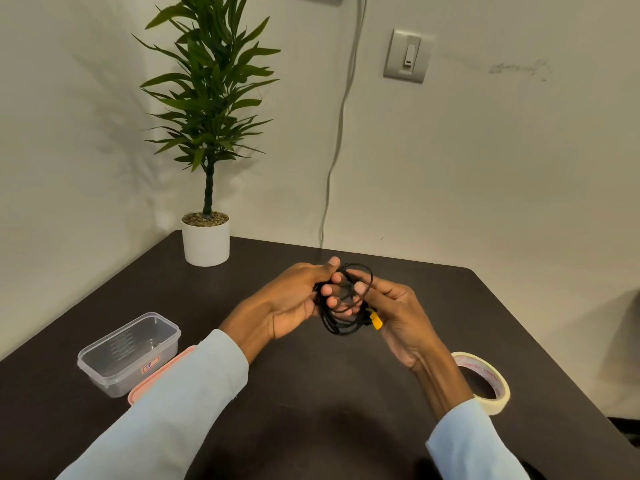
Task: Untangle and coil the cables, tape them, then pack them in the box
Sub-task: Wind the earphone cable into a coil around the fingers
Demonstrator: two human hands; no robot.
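A coil of black cable [341,306] is held above the middle of the dark desk [311,393], between both hands. The grip of the left hand [298,299] is closed on the left side of the coil: the fingers [327,291] are passed through the loops and curled, with the thumb laid over the top. The grip of the right hand [398,317] is closed on the right side of the coil, the strands being pinched between thumb and fingertips. A yellow connector [375,321] is seen at the lower right of the coil, just against the right palm. Both forearms are covered by light blue sleeves [180,403].

Near the left edge of the desk a clear plastic box [130,353] is set, open at the top, with a small label on its near wall. A pink lid [157,375] is lying just beside it, partly hidden by the left sleeve. Toward the right edge a roll of cream tape [491,386] is lying flat, partly covered by the right wrist.

At the far left corner a potted plant [207,133] in a white pot is placed. A grey cord [337,133] is hung down the wall behind the desk, and a wall switch [408,55] is mounted to its right.
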